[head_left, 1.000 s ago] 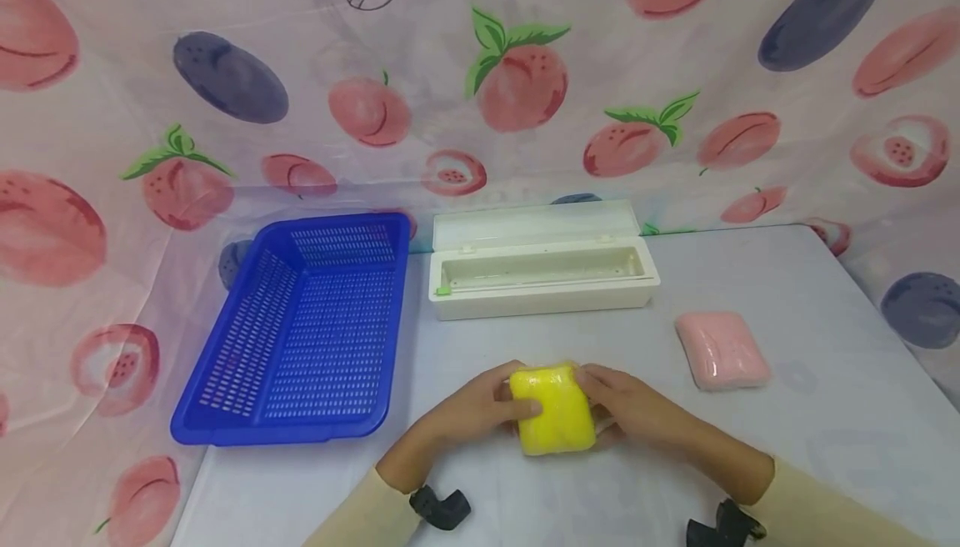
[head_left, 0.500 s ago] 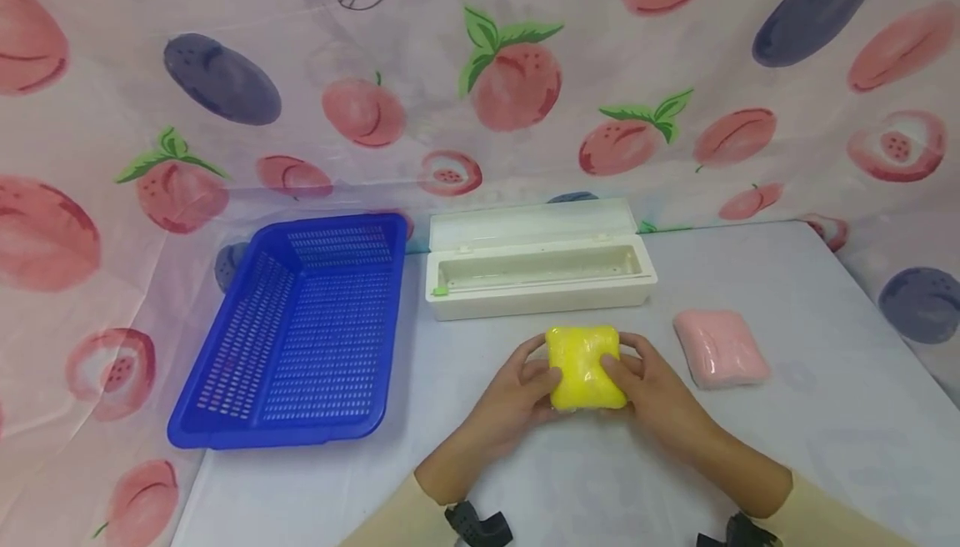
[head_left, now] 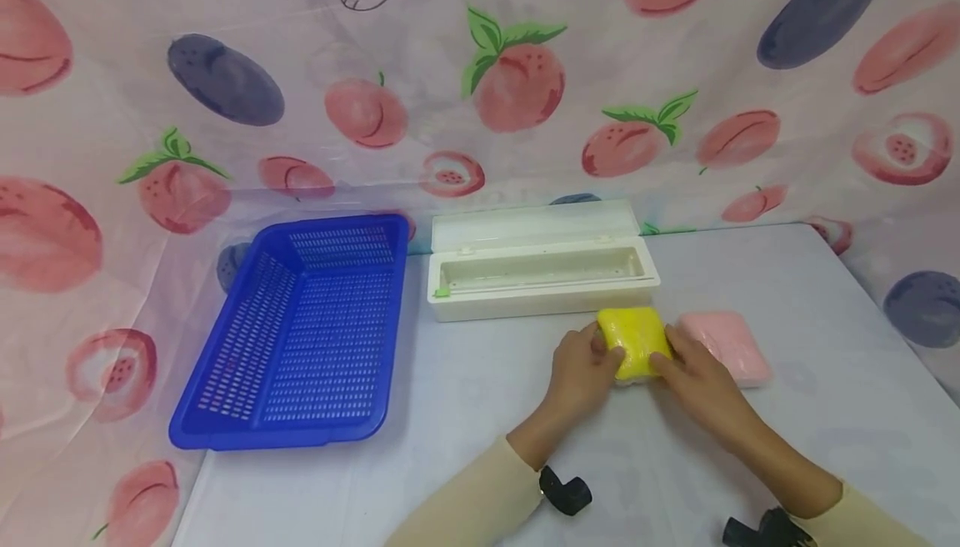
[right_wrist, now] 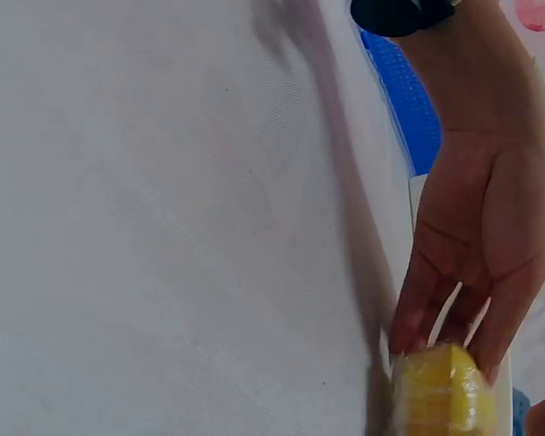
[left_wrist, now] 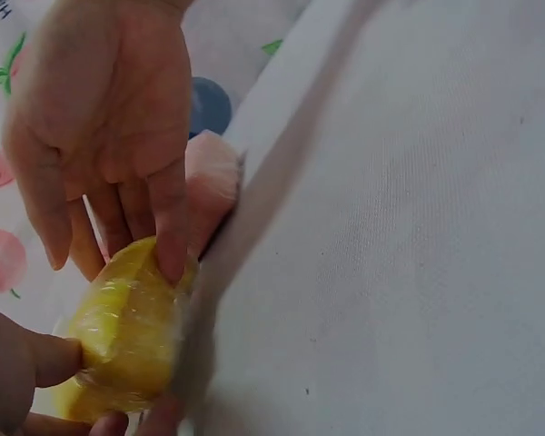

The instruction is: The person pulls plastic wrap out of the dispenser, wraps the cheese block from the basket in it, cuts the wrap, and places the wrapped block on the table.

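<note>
A yellow bundle (head_left: 636,343) in shiny clear plastic wrap is held between both hands over the right half of the table. My left hand (head_left: 583,370) grips its left side, thumb on the near face. The right hand (head_left: 703,378) pinches the right side, with its thumb at the lower right corner. In the left wrist view the film on the yellow bundle (left_wrist: 132,331) looks creased. A pink wrapped bundle (head_left: 731,348) lies just right of the yellow one, its left part covered by the right hand. What the yellow bundle contains is hidden.
A long white box (head_left: 543,301) with its lid raised and a small green slider (head_left: 442,292) stands behind the hands. On the left is a blue perforated basket (head_left: 281,434). A fruit-print cloth (head_left: 420,47) hangs behind the white table (head_left: 480,480).
Both hands have carried the yellow bundle rightward and away from the body, from the middle front to beside the pink bundle. The basket, box and pink bundle have stayed in place.
</note>
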Demonstrator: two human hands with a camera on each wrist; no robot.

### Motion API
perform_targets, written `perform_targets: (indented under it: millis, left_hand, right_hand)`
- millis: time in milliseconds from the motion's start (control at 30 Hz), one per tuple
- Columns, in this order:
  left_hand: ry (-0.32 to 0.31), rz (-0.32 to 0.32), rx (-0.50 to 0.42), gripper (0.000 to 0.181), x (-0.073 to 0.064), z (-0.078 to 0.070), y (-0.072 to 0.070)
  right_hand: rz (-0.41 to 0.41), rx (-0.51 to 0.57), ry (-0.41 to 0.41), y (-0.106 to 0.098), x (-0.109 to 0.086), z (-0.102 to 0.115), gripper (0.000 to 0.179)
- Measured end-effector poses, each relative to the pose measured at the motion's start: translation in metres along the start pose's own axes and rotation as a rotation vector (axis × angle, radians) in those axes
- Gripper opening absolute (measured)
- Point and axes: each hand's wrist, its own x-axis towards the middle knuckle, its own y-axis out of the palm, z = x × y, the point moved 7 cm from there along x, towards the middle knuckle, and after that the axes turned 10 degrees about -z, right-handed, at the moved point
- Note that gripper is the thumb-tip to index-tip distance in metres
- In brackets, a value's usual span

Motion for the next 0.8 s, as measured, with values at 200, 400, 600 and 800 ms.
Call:
perform_targets:
  millis: [200, 400, 600, 800]
  left_hand:
    - [0.062, 0.011, 0.157, 0.025, 0.003, -0.004, 0.005]
    - [0.054, -0.005, 0.245, 0.025, 0.008, -0.002, 0.011]
    - [0.063, -0.018, 0.300, 0.025, 0.010, -0.004, 0.012]
    - [0.081, 0.000, 0.314, 0.037, -0.003, -0.007, -0.005]
  right_hand:
    - [0.024, -0.008, 0.032, 0.005, 0.001, -0.004, 0.076]
    - [0.038, 0.005, 0.037, 0.009, 0.002, -0.005, 0.072]
    - [0.060, -0.036, 0.040, 0.009, 0.007, -0.006, 0.075]
    - [0.061, -0.088, 0.025, 0.000, 0.003, 0.002, 0.081]
